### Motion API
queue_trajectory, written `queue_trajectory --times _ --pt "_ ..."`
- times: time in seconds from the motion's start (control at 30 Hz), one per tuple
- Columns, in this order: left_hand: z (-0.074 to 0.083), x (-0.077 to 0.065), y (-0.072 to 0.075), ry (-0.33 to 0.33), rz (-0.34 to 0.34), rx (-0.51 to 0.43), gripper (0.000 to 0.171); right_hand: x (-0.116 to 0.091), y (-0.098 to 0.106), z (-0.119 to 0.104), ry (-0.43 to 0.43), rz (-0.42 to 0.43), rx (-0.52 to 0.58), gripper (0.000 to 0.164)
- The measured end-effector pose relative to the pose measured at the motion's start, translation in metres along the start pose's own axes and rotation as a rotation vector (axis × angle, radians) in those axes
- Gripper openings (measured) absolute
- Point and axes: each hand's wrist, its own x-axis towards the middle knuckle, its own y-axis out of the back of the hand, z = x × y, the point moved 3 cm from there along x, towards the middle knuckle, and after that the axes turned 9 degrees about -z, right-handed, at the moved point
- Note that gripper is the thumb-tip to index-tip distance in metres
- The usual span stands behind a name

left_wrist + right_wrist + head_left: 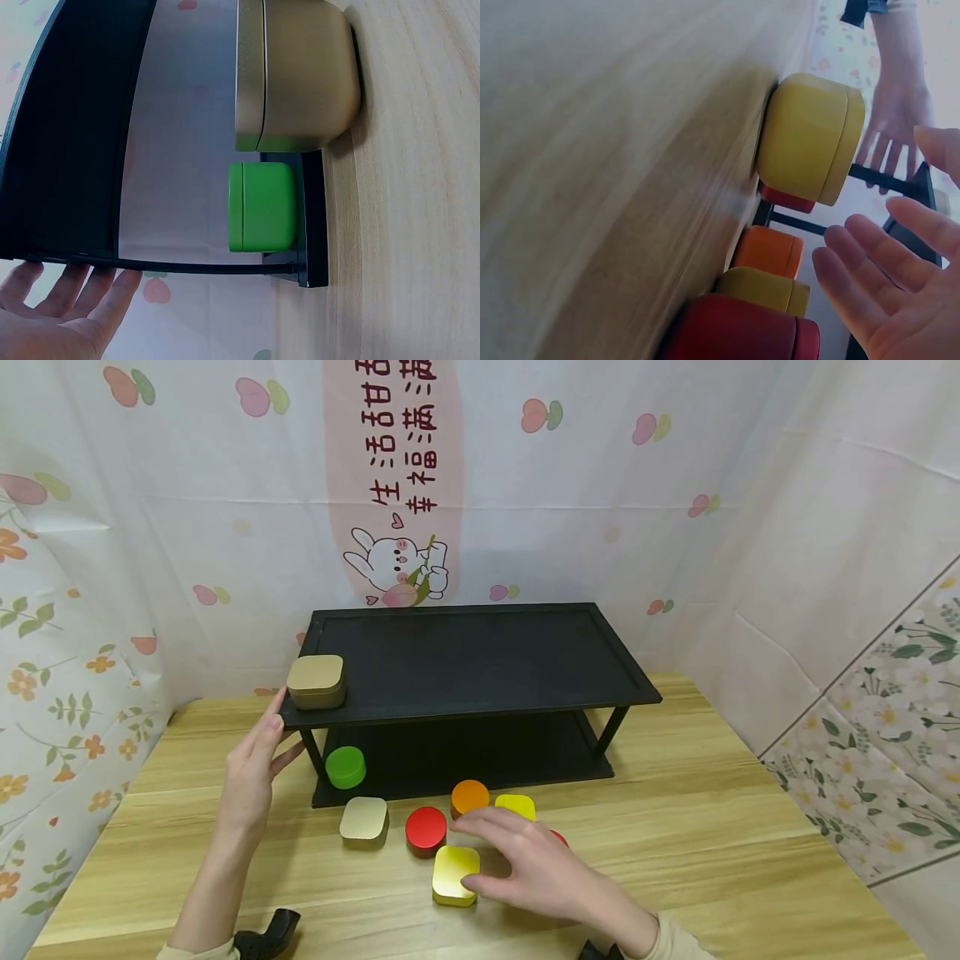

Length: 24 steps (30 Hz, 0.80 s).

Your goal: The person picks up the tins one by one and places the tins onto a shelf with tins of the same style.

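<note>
Head view: my right grip (519, 864), spread and holding nothing, hovers at three o'clock of a glossy yellow rounded-square lidded tin (454, 870) on the pale wooden table (697, 827); the right wrist view shows a gap between thumb and lid; my left grip (251, 772) rests straightish fingers on the left front corner of a black two-tier shelf (472, 660) and holds no tin. Round that yellow tin, a round red lidded tin (426, 828) sits close at eleven o'clock; a round orange lidded tin (470, 797) stands at twelve; a pale-gold rounded-square lidded tin (363, 818) lies further off at ten. If I take the yellow one, I judge it best to set thumb at its six o'clock side and fingers at twelve, clear of the red neighbour; pinching below the lid seam should keep the lid seated; lifting straight up first seems safest.
</note>
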Motion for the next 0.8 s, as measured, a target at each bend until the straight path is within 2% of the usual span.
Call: queue_trajectory --times 0.4,0.8 --pt "-0.0003 0.0001 0.0 0.007 0.003 0.0 0.05 0.002 -0.0052 0.0003 0.0 -0.091 0.006 0.054" --pt "-0.0013 0.0001 0.0006 0.003 -0.002 0.014 0.05 0.002 -0.0098 0.0 0.026 -0.11 -0.035 0.056"
